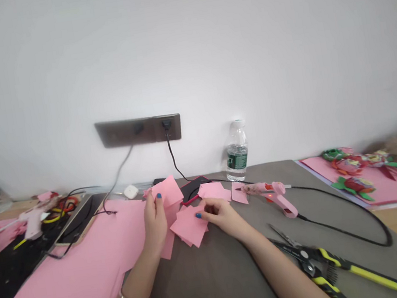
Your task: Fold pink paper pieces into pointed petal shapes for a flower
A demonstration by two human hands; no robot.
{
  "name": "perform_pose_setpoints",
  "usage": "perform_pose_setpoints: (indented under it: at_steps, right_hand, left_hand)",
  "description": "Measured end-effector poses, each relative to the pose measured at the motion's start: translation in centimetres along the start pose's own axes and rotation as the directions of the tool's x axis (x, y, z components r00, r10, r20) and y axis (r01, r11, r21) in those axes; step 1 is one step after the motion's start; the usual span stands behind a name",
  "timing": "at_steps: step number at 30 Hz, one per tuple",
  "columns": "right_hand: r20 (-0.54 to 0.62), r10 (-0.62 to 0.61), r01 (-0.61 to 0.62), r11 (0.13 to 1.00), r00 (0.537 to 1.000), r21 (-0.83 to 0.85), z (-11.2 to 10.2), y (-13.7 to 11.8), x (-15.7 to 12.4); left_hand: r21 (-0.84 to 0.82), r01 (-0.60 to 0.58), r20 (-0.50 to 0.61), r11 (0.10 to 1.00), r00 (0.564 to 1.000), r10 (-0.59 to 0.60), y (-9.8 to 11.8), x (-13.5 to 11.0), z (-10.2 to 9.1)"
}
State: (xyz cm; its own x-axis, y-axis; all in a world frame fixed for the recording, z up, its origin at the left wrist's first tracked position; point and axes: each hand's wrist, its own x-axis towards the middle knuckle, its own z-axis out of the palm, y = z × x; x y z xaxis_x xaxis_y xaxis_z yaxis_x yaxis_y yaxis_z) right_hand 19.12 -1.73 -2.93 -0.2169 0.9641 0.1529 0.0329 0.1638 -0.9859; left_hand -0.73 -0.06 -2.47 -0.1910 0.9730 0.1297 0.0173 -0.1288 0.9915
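My left hand (156, 221) is closed on a piece of pink paper (167, 192), thumb across its near face, held up above the mat. In my right hand (220, 214), thumb and fingers pinch the edge of several pink paper squares (190, 226) fanned over one another. Behind that hand lie more pink paper pieces (213, 190). A single pink square (239, 193) sits under the nozzle of a pink glue gun (270, 190) to the right. Large pink sheets (86, 273) spread out to the left of my left hand.
Pliers with yellow and black handles (327, 264) lie front right on the grey mat (204, 287). A water bottle (237, 152) stands by the wall. The glue gun's cable (374, 215) loops rightward. Paper flowers (351, 171) lie far right; a phone (80, 221) and another glue gun (33, 221) lie left.
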Motion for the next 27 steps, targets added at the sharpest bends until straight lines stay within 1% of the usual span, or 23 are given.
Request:
perform_pose_setpoints:
  at_steps: [3,5,8,11,13,16,19,21,23,27]
  right_hand:
    - [-0.058,-0.015,0.014,1.000,0.998,-0.016,0.8,0.2,-0.2]
    - [-0.082,-0.016,0.016,1.000,0.997,0.001,1.1,0.3,-0.1]
    - [-0.120,-0.014,0.025,0.995,0.993,0.092,0.8,0.4,0.2]
    - [-0.196,-0.011,0.050,0.979,0.980,0.196,0.4,0.4,0.6]
    - [-0.247,-0.002,0.061,0.972,0.969,0.229,0.4,0.4,0.7]
    - [-0.308,0.003,0.070,0.972,0.951,0.225,0.9,0.6,0.6]
    - [-0.353,-0.010,0.082,0.979,0.936,0.188,1.3,0.8,0.4]
    - [-0.367,-0.015,0.081,0.983,0.930,0.164,1.2,0.8,0.4]
    - [-0.366,-0.011,0.069,0.987,0.931,0.145,1.1,0.8,0.4]
    - [-0.340,-0.009,0.059,0.989,0.941,0.137,0.8,0.7,0.5]
  left_hand:
    - [0.034,-0.006,-0.091,0.999,0.996,0.009,0.3,0.0,0.1]
    - [0.042,0.001,-0.117,0.999,0.993,0.004,0.5,0.0,0.1]
    - [0.025,0.023,-0.140,0.999,0.990,-0.020,0.7,-0.1,0.1]
    - [-0.021,0.055,-0.136,0.998,0.989,-0.057,0.3,-0.4,0.4]
    - [-0.067,0.095,-0.087,0.993,0.991,-0.101,-0.2,-0.9,1.2]
    - [-0.151,0.177,0.050,0.972,0.984,-0.171,-0.8,-2.0,2.9]
    - [-0.223,0.220,0.189,0.950,0.965,-0.179,-0.8,-2.8,3.9]
    - [-0.250,0.234,0.250,0.940,0.953,-0.171,-0.6,-3.0,3.9]
    - [-0.259,0.245,0.271,0.934,0.947,-0.173,-0.5,-2.9,3.6]
    - [-0.263,0.273,0.251,0.925,0.945,-0.208,-0.5,-2.5,2.8]
